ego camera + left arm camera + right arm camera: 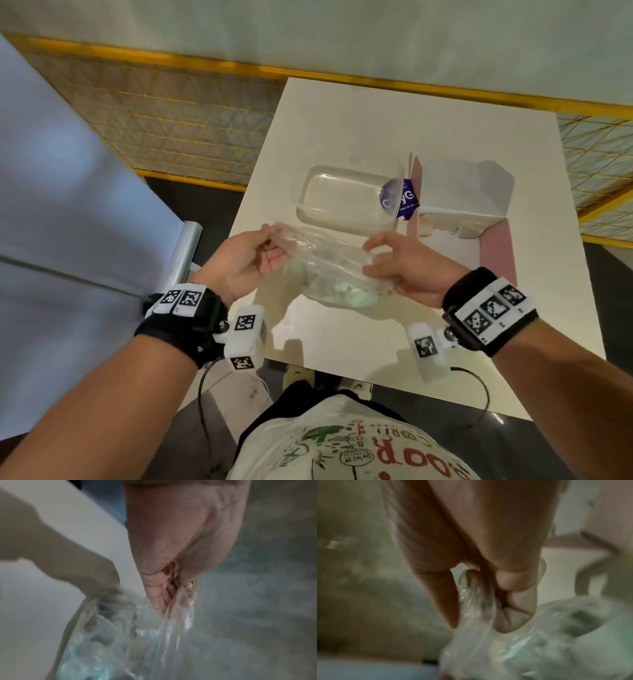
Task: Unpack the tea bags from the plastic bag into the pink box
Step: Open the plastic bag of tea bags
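Observation:
A clear plastic bag [329, 260] hangs just above the white table [342, 342], stretched between both hands. Pale green tea bags [346, 296] lie bunched in its bottom. My left hand [250, 257] pinches the bag's left rim [173, 601] between thumb and fingers. My right hand [404, 263] grips the right rim [476, 601] in curled fingers. The pink box [466, 209] stands open at the right back of the table, its lid flap [498, 250] lying flat toward me. Both wrist views are blurred.
A clear plastic tub [346, 198] sits behind the bag, with a purple-labelled lid [400, 198] leaning at its right end against the box. A yellow wire fence [164, 116] runs behind. A grey surface [68, 205] lies to the left.

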Demonstrator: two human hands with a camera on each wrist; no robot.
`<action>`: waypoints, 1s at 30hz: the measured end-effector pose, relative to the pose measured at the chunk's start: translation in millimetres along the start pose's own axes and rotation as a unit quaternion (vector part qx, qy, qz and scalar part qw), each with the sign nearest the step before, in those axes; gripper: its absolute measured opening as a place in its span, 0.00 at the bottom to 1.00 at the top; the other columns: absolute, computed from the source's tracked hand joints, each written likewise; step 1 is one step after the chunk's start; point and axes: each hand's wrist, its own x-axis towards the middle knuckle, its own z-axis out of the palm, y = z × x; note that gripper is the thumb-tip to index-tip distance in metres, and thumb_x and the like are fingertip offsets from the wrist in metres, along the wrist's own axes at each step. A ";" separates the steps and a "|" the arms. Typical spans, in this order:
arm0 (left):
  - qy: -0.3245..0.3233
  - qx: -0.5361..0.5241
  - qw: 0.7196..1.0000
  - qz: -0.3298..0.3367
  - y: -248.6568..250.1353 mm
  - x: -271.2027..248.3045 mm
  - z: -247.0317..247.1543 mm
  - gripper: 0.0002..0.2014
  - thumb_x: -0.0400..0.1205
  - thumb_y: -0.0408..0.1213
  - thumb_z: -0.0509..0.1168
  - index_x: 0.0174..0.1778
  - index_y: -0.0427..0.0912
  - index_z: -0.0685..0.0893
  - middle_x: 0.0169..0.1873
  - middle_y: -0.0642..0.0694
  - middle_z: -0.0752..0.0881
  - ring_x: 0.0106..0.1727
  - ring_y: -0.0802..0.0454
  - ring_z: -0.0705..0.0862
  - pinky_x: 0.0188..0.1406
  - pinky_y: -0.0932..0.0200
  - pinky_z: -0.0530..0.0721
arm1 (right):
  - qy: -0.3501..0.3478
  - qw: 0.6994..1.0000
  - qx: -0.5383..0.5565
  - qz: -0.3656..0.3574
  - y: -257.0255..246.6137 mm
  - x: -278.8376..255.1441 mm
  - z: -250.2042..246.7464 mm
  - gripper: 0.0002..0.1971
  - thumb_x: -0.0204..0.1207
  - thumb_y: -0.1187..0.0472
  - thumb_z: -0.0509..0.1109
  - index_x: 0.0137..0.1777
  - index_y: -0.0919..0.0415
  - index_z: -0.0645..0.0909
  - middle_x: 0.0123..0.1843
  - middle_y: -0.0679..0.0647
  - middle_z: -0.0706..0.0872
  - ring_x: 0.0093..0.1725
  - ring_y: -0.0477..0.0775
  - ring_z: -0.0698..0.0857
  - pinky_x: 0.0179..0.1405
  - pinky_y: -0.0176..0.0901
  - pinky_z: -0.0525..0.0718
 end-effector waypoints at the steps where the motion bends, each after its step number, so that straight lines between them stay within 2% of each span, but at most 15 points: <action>1: 0.006 -0.028 1.000 -0.011 -2.9 -2.5 5.3 0.13 0.93 0.37 0.55 0.55 0.35 0.83 0.45 0.43 0.87 0.46 0.51 0.89 0.44 0.53 0.94 | 0.035 0.994 -0.099 -0.011 8.0 0.6 1.4 0.06 0.79 0.68 0.73 0.54 0.60 0.82 0.32 0.49 0.81 0.28 0.46 0.79 0.23 0.36 0.76; 3: 0.032 -0.041 0.999 -0.015 -11.8 -3.8 14.3 0.10 0.91 0.36 0.59 0.48 0.38 0.83 0.34 0.45 0.86 0.31 0.51 0.88 0.32 0.56 0.91 | 0.114 0.976 -0.180 -0.048 22.0 6.0 3.5 0.05 0.82 0.61 0.71 0.45 0.58 0.86 0.36 0.48 0.82 0.33 0.49 0.78 0.30 0.42 0.78; 6: -0.004 0.024 0.999 -0.028 -19.5 -5.5 11.6 0.21 0.75 0.51 0.78 0.52 0.39 0.82 0.43 0.41 0.85 0.43 0.45 0.85 0.56 0.48 0.83 | 0.214 0.969 -0.121 -0.029 35.3 23.6 -0.6 0.11 0.83 0.63 0.68 0.40 0.58 0.87 0.39 0.54 0.88 0.36 0.57 0.87 0.33 0.47 0.85; 8: -0.037 0.197 0.980 -0.012 -24.5 -2.4 1.2 0.22 0.74 0.46 0.81 0.55 0.42 0.79 0.47 0.43 0.85 0.44 0.49 0.84 0.49 0.55 0.84 | 0.182 0.977 0.102 0.040 29.9 27.0 0.1 0.08 0.85 0.69 0.63 0.50 0.68 0.84 0.40 0.62 0.90 0.34 0.59 0.91 0.29 0.45 0.88; 10: -0.045 0.402 0.914 0.025 -29.2 -2.9 -6.9 0.12 0.81 0.40 0.76 0.48 0.40 0.80 0.38 0.48 0.85 0.36 0.54 0.83 0.35 0.60 0.82 | 0.102 0.945 0.304 0.062 22.6 27.8 2.2 0.10 0.86 0.71 0.60 0.54 0.75 0.82 0.41 0.66 0.91 0.36 0.59 0.92 0.41 0.52 0.93; 12: -0.035 0.499 0.865 0.044 -32.8 2.7 -20.2 0.18 0.84 0.46 0.72 0.42 0.32 0.82 0.34 0.44 0.79 0.35 0.50 0.76 0.39 0.57 0.75 | 0.065 0.928 0.361 0.068 18.2 29.4 7.8 0.09 0.85 0.72 0.60 0.50 0.73 0.82 0.37 0.63 0.89 0.34 0.56 0.89 0.45 0.54 0.91; 13: -0.019 0.501 0.864 0.046 -33.6 7.2 -26.2 0.23 0.84 0.50 0.71 0.43 0.28 0.84 0.35 0.41 0.80 0.38 0.46 0.74 0.40 0.54 0.74 | 0.055 0.921 0.378 0.076 17.1 30.6 11.4 0.08 0.83 0.72 0.60 0.48 0.70 0.81 0.34 0.59 0.86 0.29 0.53 0.85 0.37 0.49 0.88; 15: 0.021 0.419 0.907 0.037 -34.1 14.0 -34.4 0.24 0.86 0.52 0.67 0.50 0.28 0.89 0.41 0.34 0.87 0.42 0.43 0.81 0.47 0.48 0.83 | 0.025 0.912 0.398 0.093 20.1 33.5 10.5 0.04 0.78 0.70 0.65 0.51 0.65 0.78 0.33 0.53 0.77 0.24 0.48 0.74 0.27 0.34 0.71; 17: 0.037 0.265 0.963 0.010 -32.9 17.6 -35.6 0.20 0.90 0.46 0.62 0.57 0.30 0.88 0.46 0.35 0.93 0.46 0.46 0.91 0.52 0.51 0.92 | -0.005 0.960 0.266 0.089 27.1 31.8 3.4 0.08 0.76 0.64 0.73 0.52 0.61 0.78 0.34 0.50 0.76 0.26 0.47 0.71 0.26 0.32 0.66; 19: 0.028 0.105 0.993 -0.034 -32.8 19.4 -29.1 0.16 0.92 0.41 0.58 0.64 0.31 0.83 0.46 0.39 0.93 0.51 0.46 0.94 0.52 0.50 0.93 | 0.020 0.997 -0.041 0.060 39.6 24.5 4.7 0.07 0.78 0.61 0.74 0.52 0.59 0.80 0.40 0.51 0.82 0.34 0.48 0.79 0.29 0.35 0.76; 22: 0.044 -0.017 0.995 -0.087 -41.8 21.7 -15.4 0.11 0.91 0.36 0.60 0.63 0.37 0.83 0.38 0.43 0.88 0.36 0.54 0.88 0.46 0.62 0.91 | 0.135 0.957 -0.254 -0.048 57.1 24.7 12.4 0.10 0.80 0.59 0.70 0.38 0.59 0.76 0.36 0.51 0.78 0.34 0.50 0.75 0.33 0.42 0.72; 24: 0.022 -0.066 0.989 -0.130 -45.6 22.4 -11.6 0.10 0.86 0.39 0.66 0.60 0.41 0.86 0.37 0.46 0.83 0.38 0.60 0.74 0.58 0.68 0.78 | 0.189 0.945 -0.258 -0.068 62.9 29.8 13.3 0.16 0.82 0.58 0.68 0.33 0.61 0.75 0.29 0.51 0.70 0.31 0.51 0.70 0.33 0.44 0.69; 26: -0.037 -0.018 0.991 -0.129 -43.5 19.7 -14.5 0.18 0.80 0.47 0.73 0.58 0.37 0.87 0.43 0.43 0.82 0.41 0.56 0.74 0.55 0.63 0.72 | 0.234 0.966 -0.110 -0.022 58.1 32.1 9.8 0.12 0.82 0.59 0.70 0.38 0.63 0.80 0.28 0.52 0.72 0.31 0.52 0.71 0.33 0.44 0.73; 27: -0.056 0.035 0.991 -0.118 -41.9 19.1 -18.4 0.21 0.76 0.47 0.77 0.58 0.36 0.87 0.43 0.41 0.83 0.40 0.53 0.78 0.52 0.59 0.78 | 0.219 0.975 0.011 0.017 53.9 32.6 7.2 0.08 0.82 0.61 0.70 0.44 0.65 0.83 0.30 0.53 0.78 0.32 0.52 0.73 0.34 0.44 0.79; 30: -0.035 0.272 0.959 -0.073 -40.5 14.8 -29.8 0.11 0.74 0.42 0.78 0.47 0.42 0.87 0.45 0.39 0.83 0.43 0.47 0.84 0.45 0.53 0.83 | 0.083 0.944 0.308 0.081 43.4 30.9 2.0 0.07 0.84 0.69 0.64 0.57 0.70 0.82 0.47 0.62 0.92 0.45 0.59 0.88 0.61 0.55 0.87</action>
